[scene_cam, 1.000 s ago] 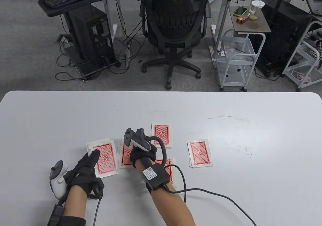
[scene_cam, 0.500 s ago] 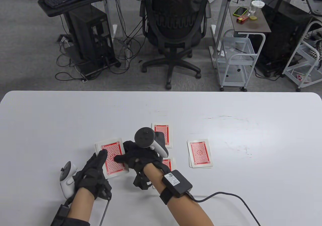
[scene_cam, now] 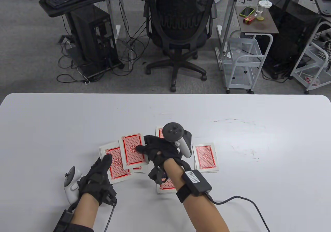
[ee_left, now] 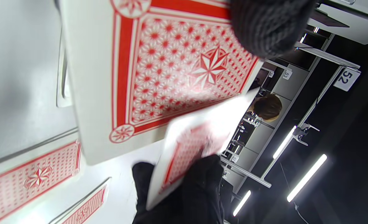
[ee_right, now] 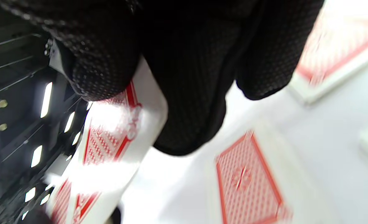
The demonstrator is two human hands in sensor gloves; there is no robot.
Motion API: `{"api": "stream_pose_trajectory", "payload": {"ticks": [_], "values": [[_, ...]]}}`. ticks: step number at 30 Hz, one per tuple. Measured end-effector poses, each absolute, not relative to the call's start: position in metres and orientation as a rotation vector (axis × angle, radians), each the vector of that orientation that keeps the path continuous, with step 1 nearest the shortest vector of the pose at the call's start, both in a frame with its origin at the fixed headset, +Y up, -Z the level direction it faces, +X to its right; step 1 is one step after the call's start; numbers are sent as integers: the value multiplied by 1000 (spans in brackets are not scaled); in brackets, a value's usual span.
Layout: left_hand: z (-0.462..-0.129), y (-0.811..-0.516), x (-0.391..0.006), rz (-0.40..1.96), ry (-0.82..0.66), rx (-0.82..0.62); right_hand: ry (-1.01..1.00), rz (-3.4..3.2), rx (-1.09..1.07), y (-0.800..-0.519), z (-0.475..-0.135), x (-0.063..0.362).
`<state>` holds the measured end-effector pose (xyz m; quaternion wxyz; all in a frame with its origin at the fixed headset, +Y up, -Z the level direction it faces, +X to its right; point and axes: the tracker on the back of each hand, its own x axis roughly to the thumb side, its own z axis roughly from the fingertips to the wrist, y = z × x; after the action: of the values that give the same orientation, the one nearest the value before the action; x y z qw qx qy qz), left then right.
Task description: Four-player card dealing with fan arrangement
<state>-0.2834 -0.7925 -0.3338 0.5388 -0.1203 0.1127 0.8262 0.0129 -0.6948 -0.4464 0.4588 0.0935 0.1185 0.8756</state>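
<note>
I see the single card [scene_cam: 133, 151] pinched in my right hand [scene_cam: 161, 152], back up, red pattern showing, its long axis running from near me toward the far table edge with only a slight lean to the left. It sits just left of my right fingertips, thumb on top and fingers curled beneath, overlapping the right part of the deck [scene_cam: 115, 162]. The deck lies back up too, long axis angled a little more to the left, held in my left hand [scene_cam: 97, 179]: the thumb lies across its near left corner, the fingers wrap under it.

My right forearm comes in from the lower right, wrist turned so the tracker [scene_cam: 177, 139] faces upward. My left hand sits lower and to the left, palm under the deck.

Three dealt piles are partly visible: one right of my right hand [scene_cam: 205, 157], one beyond it mostly hidden by the tracker [scene_cam: 159, 131], one under my right wrist [scene_cam: 166, 186]. A further pile beneath the lifted card shows only an edge [scene_cam: 138, 169].

The right wrist view is blurred; I cannot read finger contact there. In the left wrist view the card's corner is blurred.
</note>
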Motion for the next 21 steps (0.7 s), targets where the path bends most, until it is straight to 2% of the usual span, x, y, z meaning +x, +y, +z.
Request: {"api": "stream_pose_trajectory", "payload": {"ticks": [6, 11, 14, 17, 21], "values": [[-336, -795, -290, 1961, 292, -268, 200, 2494, 68, -694, -491, 37], [-340, -798, -296, 1943, 312, -263, 293, 2699, -61, -724, -523, 36], [-343, -800, -298, 1937, 321, -273, 323, 2923, -148, -741, -533, 31], [-344, -802, -299, 1937, 322, -288, 384, 3101, -141, -755, -538, 27], [-344, -804, -299, 1931, 318, -289, 372, 3145, -166, -754, -536, 30]]}}
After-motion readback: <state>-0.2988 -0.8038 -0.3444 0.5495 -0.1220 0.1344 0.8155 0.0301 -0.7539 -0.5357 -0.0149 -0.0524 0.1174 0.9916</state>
